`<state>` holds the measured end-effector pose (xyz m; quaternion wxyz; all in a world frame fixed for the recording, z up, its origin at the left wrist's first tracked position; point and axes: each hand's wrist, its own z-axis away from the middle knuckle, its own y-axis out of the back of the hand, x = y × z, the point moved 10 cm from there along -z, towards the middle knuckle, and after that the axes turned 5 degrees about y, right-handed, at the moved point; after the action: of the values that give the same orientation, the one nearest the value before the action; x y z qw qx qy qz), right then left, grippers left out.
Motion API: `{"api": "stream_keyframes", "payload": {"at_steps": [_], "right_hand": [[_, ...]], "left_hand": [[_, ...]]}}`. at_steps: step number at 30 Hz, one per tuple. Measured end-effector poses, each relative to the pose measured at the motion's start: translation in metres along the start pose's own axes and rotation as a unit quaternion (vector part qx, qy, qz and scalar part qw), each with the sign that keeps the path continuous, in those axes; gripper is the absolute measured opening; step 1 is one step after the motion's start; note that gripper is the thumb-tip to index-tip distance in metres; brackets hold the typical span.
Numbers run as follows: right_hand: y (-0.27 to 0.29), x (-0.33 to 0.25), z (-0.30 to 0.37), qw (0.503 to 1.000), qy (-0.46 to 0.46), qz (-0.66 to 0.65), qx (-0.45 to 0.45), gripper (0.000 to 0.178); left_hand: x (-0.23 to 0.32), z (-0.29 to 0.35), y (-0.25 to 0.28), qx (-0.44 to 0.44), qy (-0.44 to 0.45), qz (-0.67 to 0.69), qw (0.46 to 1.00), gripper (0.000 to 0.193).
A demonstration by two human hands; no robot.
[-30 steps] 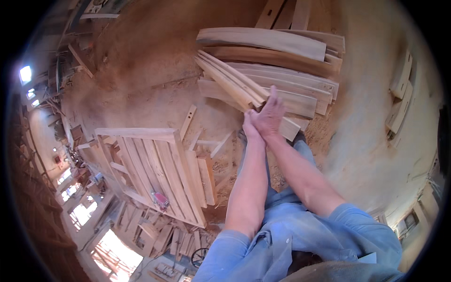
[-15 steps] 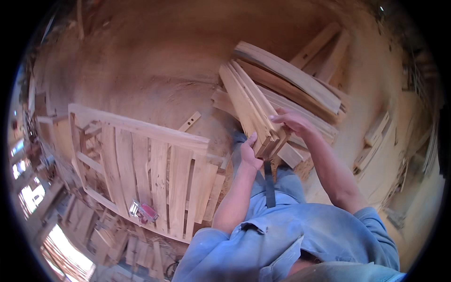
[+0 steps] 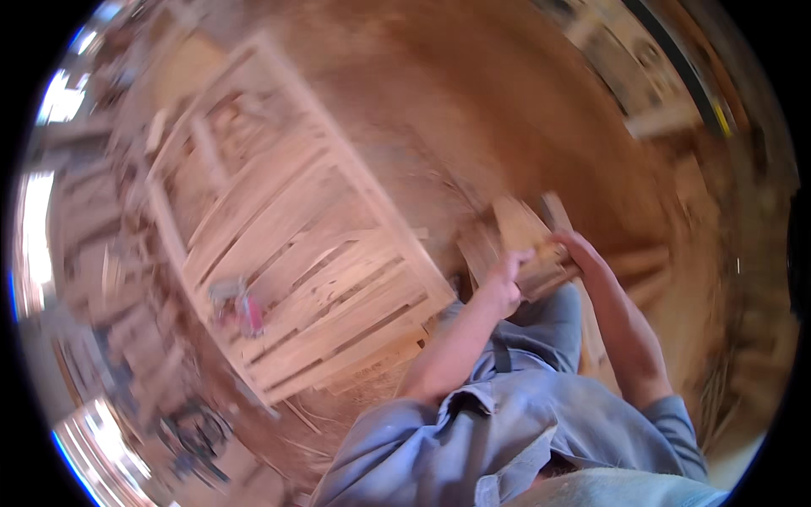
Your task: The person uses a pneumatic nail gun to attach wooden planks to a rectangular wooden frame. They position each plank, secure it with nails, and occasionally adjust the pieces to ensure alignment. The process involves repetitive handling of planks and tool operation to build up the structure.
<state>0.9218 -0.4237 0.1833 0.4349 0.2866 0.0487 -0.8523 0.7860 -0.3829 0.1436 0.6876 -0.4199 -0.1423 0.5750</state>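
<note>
A short bundle of pale wooden boards [image 3: 519, 225] is held in front of my body, its far end pointing away from me and its near end above my legs. My left hand [image 3: 505, 285] is closed around the near left side of the bundle, thumb on top. On the right side of the near end, my right hand [image 3: 577, 253] grips it with fingers bent over the edge. Motion blurs the boards, so how many there are is hard to tell.
To my left lies a large slatted wooden frame [image 3: 395, 221], carrying a red and silver tool [image 3: 240, 308]. Scrap wood [image 3: 106, 270] is piled beyond its left side. A dark machine-like object [image 3: 196, 435] is at lower left. A wooden structure [image 3: 642, 68] stands far right.
My view has turned left, so the slatted frame appears rotated and nearer the middle. Both hands have kept the boards, which now sit lower and farther right in the picture.
</note>
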Motion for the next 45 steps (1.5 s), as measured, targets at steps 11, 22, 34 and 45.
{"api": "stream_keyframes", "payload": {"at_steps": [11,22,34,45], "right_hand": [[-0.024,-0.129,-0.047,0.991,0.086,-0.091,-0.046,0.063],[-0.063,-0.404,-0.154,0.948,0.230,0.006,-0.218,0.066],[-0.211,-0.646,-0.142,0.822,0.392,0.076,-0.406,0.074],[-0.498,-0.779,-0.285,0.761,0.312,0.162,-0.546,0.089]], "left_hand": [[0.138,0.077,-0.098,0.086,-0.239,-0.096,0.962,0.043],[0.345,0.127,-0.240,0.112,-0.443,-0.053,0.888,0.056],[0.483,0.276,-0.309,0.187,-0.701,-0.043,0.687,0.066],[0.728,0.365,-0.187,0.283,-0.764,0.096,0.572,0.079]]}}
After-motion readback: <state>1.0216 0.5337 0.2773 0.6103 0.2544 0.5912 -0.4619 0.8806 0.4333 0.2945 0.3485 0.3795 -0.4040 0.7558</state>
